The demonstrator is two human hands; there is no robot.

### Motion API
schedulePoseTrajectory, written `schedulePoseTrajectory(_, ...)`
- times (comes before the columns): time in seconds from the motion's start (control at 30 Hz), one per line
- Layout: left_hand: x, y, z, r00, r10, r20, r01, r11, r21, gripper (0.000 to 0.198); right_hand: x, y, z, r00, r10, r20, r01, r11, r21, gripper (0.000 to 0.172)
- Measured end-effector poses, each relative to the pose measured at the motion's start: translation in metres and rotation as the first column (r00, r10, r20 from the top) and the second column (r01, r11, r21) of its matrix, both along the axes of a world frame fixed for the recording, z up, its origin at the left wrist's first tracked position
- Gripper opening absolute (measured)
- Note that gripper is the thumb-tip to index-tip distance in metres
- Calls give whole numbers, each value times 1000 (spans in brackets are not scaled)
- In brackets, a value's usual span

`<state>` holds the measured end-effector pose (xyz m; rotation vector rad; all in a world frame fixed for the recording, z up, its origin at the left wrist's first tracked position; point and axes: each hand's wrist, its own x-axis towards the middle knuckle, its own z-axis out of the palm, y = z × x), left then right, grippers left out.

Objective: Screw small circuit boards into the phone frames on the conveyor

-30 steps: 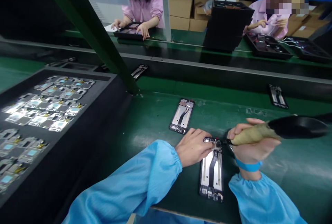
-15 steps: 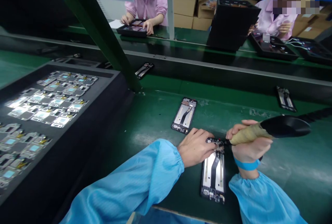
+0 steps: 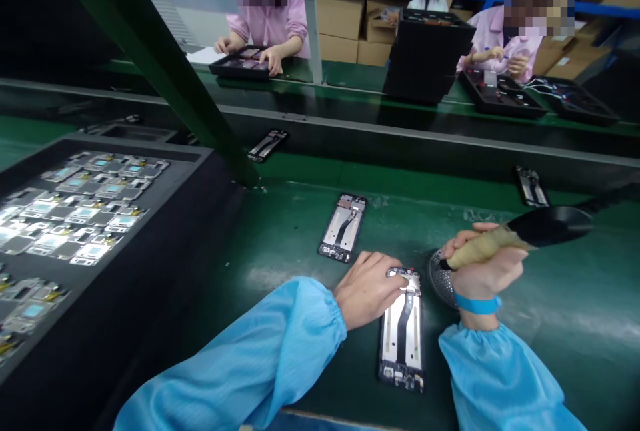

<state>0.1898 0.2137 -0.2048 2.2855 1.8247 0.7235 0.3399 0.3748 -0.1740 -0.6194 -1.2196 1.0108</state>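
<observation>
An opened phone (image 3: 401,334) lies lengthwise on the green bench, its silver inner plate and black ribbon cable facing up. My left hand (image 3: 371,288) grips the phone's upper left edge, fingertips over the top part. In my right hand (image 3: 483,271) is an electric screwdriver (image 3: 480,249) with a tan tape-wrapped grip and black rear body. Its dark tip points left, apart from the phone and above a round perforated metal dish (image 3: 441,282), partly hidden by my hand. Another opened phone (image 3: 343,228) lies just beyond my left hand.
At left, a black tray (image 3: 165,218) holds rows of metal phone parts. A slanted green post (image 3: 165,71) rises behind it. More opened phones lie farther back, left (image 3: 269,145) and right (image 3: 532,186). Co-workers sit across the bench near stacked black trays (image 3: 425,54).
My right hand has drawn the screwdriver tip away from the phone's top, and the perforated dish now shows beneath it. My left hand stays on the phone. The view has shifted slightly.
</observation>
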Motion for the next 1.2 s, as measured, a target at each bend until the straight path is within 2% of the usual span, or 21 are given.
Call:
schedulePoseTrajectory(0.13, -1, -1, -4, 999, 9, 52, -11, 999, 41, 18, 0, -1, -6, 1000, 10, 23, -10, 1000, -14, 65)
schedulePoseTrajectory(0.33, -16, -18, -5, 994, 54, 98, -63, 993, 97, 20, -1, -3, -8, 999, 31, 21, -30, 999, -40, 67)
schedulePoseTrajectory(0.53, -20, -21, -4, 998, 44, 55, -47, 997, 60, 19, 1, -9, 11, 998, 32, -51, -36, 997, -73, 76)
schedulePoseTrajectory(0.63, -20, -18, -2, 999, 37, 30, -39, 998, 39, 20, -9, -25, 18, 990, 120, -67, -125, 990, -70, 75)
schedulePoseTrajectory(0.73, -19, -17, 0, 999, 45, 16, -46, 999, 17, 20, -25, -43, 15, 967, 254, -11, -254, 965, -61, 77)
schedulePoseTrajectory(0.8, -19, -17, 1, 999, 43, 7, -43, 999, 1, 21, -34, -52, 10, 957, 291, 18, -290, 956, -53, 76)
schedulePoseTrajectory(0.93, -18, -17, 1, 999, 32, -1, -32, 999, -19, 23, -39, -57, 4, 948, 315, 37, -313, 948, -59, 72)
schedulePoseTrajectory(1.2, -17, -17, 0, 999, 42, -8, -42, 999, -7, 22, -34, -56, -6, 942, 325, 87, -321, 945, -53, 78)
